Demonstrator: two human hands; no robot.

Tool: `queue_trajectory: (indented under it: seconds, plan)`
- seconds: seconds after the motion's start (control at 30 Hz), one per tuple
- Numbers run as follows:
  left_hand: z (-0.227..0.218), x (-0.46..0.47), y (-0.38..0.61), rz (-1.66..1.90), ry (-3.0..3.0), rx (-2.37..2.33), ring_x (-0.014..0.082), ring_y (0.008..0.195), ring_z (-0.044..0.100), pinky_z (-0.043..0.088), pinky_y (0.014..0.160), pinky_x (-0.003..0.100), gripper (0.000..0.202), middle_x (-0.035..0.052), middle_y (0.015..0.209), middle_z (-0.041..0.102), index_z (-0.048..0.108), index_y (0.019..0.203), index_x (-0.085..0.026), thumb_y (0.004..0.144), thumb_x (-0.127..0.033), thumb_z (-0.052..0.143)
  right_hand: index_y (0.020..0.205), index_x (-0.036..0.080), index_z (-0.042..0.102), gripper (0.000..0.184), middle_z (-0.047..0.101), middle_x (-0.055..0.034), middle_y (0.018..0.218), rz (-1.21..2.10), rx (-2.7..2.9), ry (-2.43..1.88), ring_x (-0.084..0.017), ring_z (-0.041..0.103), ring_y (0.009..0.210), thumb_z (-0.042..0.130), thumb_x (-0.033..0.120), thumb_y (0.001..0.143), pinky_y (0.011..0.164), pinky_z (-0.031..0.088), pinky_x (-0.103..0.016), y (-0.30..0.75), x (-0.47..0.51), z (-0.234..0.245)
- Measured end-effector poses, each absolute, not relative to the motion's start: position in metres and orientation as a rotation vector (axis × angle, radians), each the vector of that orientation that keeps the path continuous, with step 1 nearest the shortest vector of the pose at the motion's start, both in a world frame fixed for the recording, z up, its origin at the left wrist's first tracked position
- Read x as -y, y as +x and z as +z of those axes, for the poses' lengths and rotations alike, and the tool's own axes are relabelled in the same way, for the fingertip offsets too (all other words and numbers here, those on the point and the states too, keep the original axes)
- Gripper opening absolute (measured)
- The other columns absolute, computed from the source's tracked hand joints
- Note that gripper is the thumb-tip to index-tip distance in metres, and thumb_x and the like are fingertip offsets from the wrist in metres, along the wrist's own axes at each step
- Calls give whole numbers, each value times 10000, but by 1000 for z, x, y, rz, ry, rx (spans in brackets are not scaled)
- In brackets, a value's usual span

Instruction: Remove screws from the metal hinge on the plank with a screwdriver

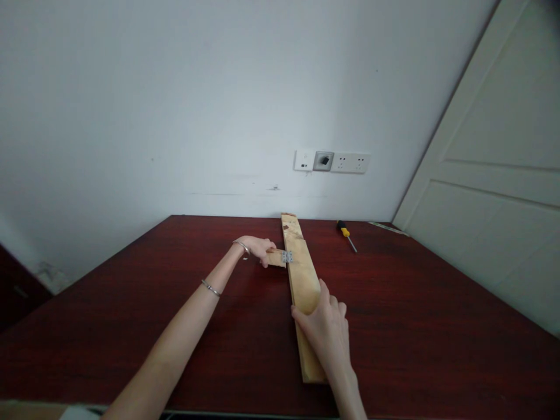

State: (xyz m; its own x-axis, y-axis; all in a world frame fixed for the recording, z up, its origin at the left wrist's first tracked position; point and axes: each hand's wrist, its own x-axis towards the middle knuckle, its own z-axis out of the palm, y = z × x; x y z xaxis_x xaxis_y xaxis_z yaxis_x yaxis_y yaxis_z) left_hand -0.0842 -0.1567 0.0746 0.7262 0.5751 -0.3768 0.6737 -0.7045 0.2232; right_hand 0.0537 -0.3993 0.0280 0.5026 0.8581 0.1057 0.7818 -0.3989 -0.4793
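A long wooden board lies lengthwise on the dark red table, its far end close to the wall. Joined to its left edge by a small metal hinge is a short wooden piece. My left hand grips the outer end of that short piece, fingers closed round it. Lower down, my right hand clasps the long board across its width, thumb on the left edge and fingers on the right. Part of the board's near end is hidden behind this hand.
A screwdriver with a black and yellow handle lies to the right of the board. Near the back right corner is a thin pale strip. Wall sockets sit above the table, and a white door stands on the right.
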Motion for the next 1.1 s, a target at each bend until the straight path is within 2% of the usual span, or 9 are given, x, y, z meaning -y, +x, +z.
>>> queue_trajectory:
  seconds: [0.13, 0.57, 0.73, 1.1]
  plan:
    - [78, 149, -94, -439, 2563, -1019, 261, 1057, 543, 464, 866, 292, 794, 89, 1204, 560, 535, 1257, -148, 518, -374, 716, 1454, 124, 364, 783, 622, -152, 1127, 240, 1373, -2255, -368, 522, 1069, 626, 418, 777, 822, 456, -432, 48, 392, 25]
    - [66, 141, -93, -384, 2509, -939, 264, 1077, 539, 448, 909, 308, 741, 64, 1102, 618, 545, 1220, -150, 530, -347, 733, 1433, 111, 381, 736, 624, -172, 1122, 168, 1378, -2292, -361, 541, 1050, 585, 435, 805, 788, 454, -417, 44, 390, 23]
    - [60, 136, -95, -376, 2485, -953, 250, 1055, 539, 460, 878, 303, 717, 46, 1093, 617, 543, 1193, -180, 524, -341, 743, 1429, 113, 388, 734, 628, -171, 1100, 152, 1384, -2290, -362, 544, 1036, 599, 424, 798, 777, 452, -415, 43, 388, 23]
    - [57, 138, -98, -373, 2360, -928, 237, 984, 563, 469, 781, 292, 702, 45, 1068, 617, 515, 1181, -162, 525, -309, 718, 1427, 127, 401, 748, 626, -163, 1115, 132, 1391, -2273, -376, 545, 1012, 611, 433, 778, 776, 447, -441, 44, 386, 18]
